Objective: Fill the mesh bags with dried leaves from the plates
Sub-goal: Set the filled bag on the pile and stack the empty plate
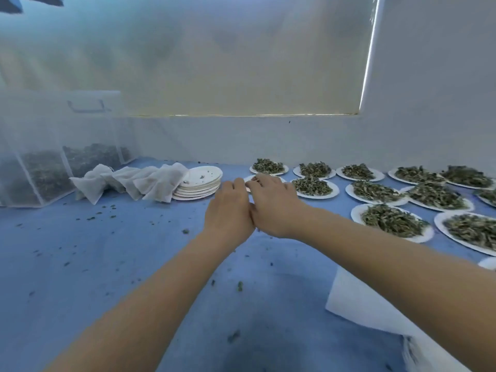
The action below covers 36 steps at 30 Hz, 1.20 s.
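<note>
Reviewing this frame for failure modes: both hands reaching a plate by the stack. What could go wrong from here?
1. The left hand and right hand crowd one white paper plate, mostly hidden; lifting it could tip dried leaves onto the blue cloth, already strewn with crumbs.
2. The right forearm passes close to the loaded plates of dried green leaves; a sideways sweep might knock one.
3. The white mesh bags lie crumpled, unopened; pouring may miss.

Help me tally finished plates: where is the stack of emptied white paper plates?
In the head view, the stack of emptied white paper plates sits left of centre on the blue table cover, between the crumpled white mesh bags and the left hand.
</note>
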Each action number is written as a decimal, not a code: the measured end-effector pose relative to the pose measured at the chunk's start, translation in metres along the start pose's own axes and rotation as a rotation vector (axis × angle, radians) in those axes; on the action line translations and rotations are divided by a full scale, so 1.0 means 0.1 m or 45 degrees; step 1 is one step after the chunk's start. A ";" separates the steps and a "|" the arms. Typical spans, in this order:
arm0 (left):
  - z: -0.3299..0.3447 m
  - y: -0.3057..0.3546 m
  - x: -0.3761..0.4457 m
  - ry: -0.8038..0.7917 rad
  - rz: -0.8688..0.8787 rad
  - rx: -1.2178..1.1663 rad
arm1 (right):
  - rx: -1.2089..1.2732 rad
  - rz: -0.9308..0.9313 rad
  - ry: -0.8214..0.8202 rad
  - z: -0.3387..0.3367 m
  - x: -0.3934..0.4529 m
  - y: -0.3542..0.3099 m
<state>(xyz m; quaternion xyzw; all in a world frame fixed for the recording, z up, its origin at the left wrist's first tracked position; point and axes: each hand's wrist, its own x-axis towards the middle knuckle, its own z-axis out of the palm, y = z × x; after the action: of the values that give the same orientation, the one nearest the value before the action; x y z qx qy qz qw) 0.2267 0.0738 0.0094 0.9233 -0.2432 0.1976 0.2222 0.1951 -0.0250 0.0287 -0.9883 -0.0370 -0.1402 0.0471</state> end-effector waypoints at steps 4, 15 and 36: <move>0.04 0.70 -0.46 -0.122 0.100 -0.071 | -0.045 0.088 -0.024 -0.23 -0.86 0.27; 0.68 1.41 -0.83 -0.470 -0.074 0.125 | -0.126 0.405 -0.390 -0.45 -2.01 1.19; -0.02 1.03 -0.39 0.184 -0.323 -1.137 | 0.769 0.374 0.018 -0.58 -1.51 1.29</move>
<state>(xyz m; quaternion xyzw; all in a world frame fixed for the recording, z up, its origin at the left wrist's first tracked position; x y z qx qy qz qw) 0.1395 0.0085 0.0246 0.7436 -0.1736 0.1089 0.6364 0.0455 -0.1681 0.0310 -0.9235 0.0662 -0.1216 0.3578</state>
